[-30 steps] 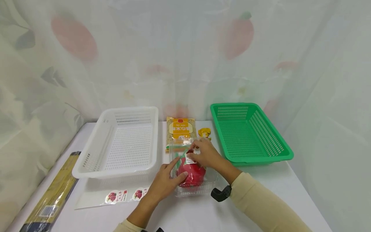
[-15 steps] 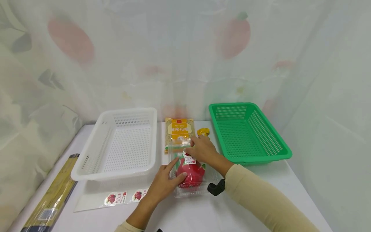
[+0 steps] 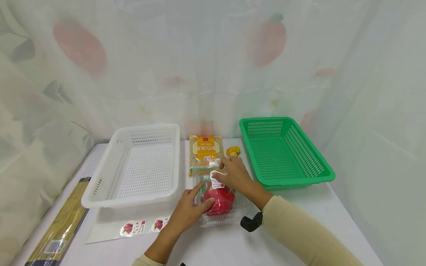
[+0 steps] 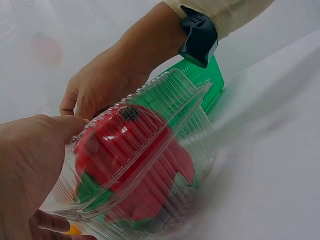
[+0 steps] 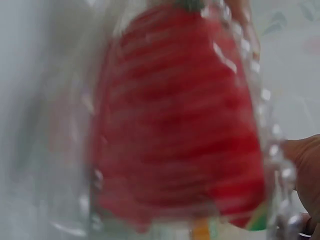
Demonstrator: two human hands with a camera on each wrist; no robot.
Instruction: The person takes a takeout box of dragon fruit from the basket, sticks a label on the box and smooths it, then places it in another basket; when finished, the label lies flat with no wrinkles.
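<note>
A red dragon fruit (image 3: 219,201) with green tips lies inside a clear plastic clamshell box (image 3: 213,221), lid down. On the lid is a white sticker (image 3: 217,183) with a dragon fruit picture and red print. My right hand (image 3: 237,175) is over the sticker, its thumb pressing on the sticker's upper part and its index finger bent above it. My left hand (image 3: 188,210) rests on the box's left side, with thumb and index finger spread on the lid. In the left wrist view, that hand's other fingers (image 4: 52,220) lie low beside the box (image 4: 165,150).
A white basket (image 3: 129,201) stands at left, a green basket (image 3: 287,184) at right. Behind the box lie a yellow food packet (image 3: 206,147) and a small yellow wrapper (image 3: 233,151). A sticker strip (image 3: 110,232) and a long noodle packet (image 3: 63,221) lie at left.
My right thumb and fingers have shifted over the sticker: up to its top edge, then back down onto it. The left hand keeps its place on the box.
</note>
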